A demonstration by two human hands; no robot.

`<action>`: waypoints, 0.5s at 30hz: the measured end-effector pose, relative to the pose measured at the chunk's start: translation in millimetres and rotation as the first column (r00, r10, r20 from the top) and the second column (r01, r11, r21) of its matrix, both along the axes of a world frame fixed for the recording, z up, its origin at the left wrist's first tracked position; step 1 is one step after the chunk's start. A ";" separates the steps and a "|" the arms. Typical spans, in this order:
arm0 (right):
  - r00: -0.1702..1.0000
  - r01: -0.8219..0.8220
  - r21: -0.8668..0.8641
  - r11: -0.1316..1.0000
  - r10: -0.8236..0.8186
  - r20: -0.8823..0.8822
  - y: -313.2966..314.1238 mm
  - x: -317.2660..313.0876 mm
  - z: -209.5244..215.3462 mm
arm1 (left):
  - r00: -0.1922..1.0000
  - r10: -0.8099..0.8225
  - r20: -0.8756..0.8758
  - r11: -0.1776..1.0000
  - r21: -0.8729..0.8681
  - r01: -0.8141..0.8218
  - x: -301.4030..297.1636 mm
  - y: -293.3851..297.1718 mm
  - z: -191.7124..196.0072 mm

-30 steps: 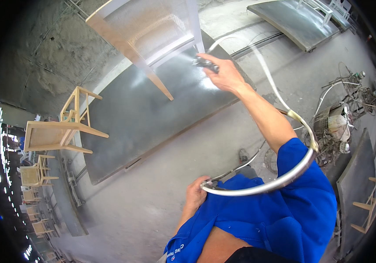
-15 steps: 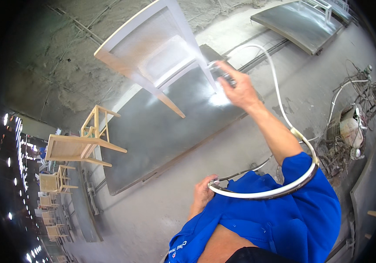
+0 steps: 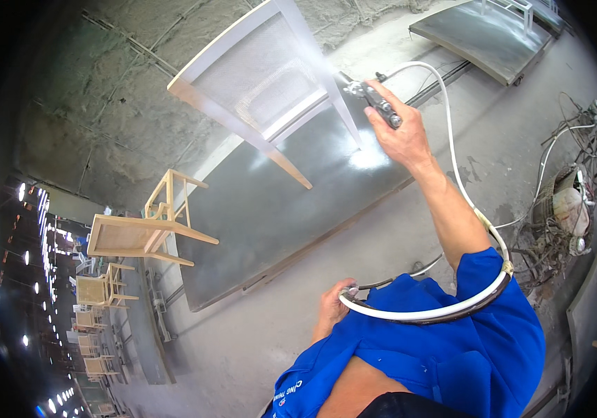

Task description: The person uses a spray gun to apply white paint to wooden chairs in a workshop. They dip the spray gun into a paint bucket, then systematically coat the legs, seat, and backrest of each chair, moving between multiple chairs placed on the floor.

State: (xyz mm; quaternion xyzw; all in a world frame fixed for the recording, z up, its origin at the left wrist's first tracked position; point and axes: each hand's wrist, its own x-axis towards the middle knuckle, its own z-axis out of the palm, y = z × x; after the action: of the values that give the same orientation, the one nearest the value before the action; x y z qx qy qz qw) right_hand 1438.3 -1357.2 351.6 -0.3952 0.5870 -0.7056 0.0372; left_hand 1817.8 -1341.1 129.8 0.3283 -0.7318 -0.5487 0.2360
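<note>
Fingers of the person's right hand [image 3: 405, 136], at two o'clock from the centre of the view, are curled closed around the grip of a dark, metallic spray gun [image 3: 384, 109]. The gun's nozzle end, at one o'clock, faces the right edge of a white-coated wooden chair [image 3: 225, 82] with a flat, framed backrest, and stands just beside it. That chair, between eleven and twelve o'clock, is cut off at the top; pale tan wood shows at its left corner and on its left leg toward the tip. Its legs reach down to a broad, dark grey, flat platform [image 3: 242, 230].

White flexible hose [image 3: 396, 315] arcs from beside the gun past the right forearm, then sweeps across a blue short-sleeved shirt [image 3: 417, 348] at five o'clock. There the left hand [image 3: 332, 304] is closed on the hose's lower bend; some of its fingers are hidden, so their full curl cannot be told.

At nine o'clock a bare, tan wooden chair [image 3: 121, 237] has its legs at the platform's left end. At three o'clock sits a grimy, round container [image 3: 545, 209] among tangled lines.
</note>
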 end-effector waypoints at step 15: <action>0.963 -0.109 -0.120 0.987 0.075 -0.260 2.6 39.0 74.1 | 0.995 0.005 -0.100 0.958 0.285 0.024 3.5 -18.7 8.4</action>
State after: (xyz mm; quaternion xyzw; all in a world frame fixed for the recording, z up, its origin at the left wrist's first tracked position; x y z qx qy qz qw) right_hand 1477.2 -1354.6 425.7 -0.5112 0.5194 -0.6840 -0.0321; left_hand 1821.3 -1359.8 138.2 0.3277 -0.6336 -0.6655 0.2199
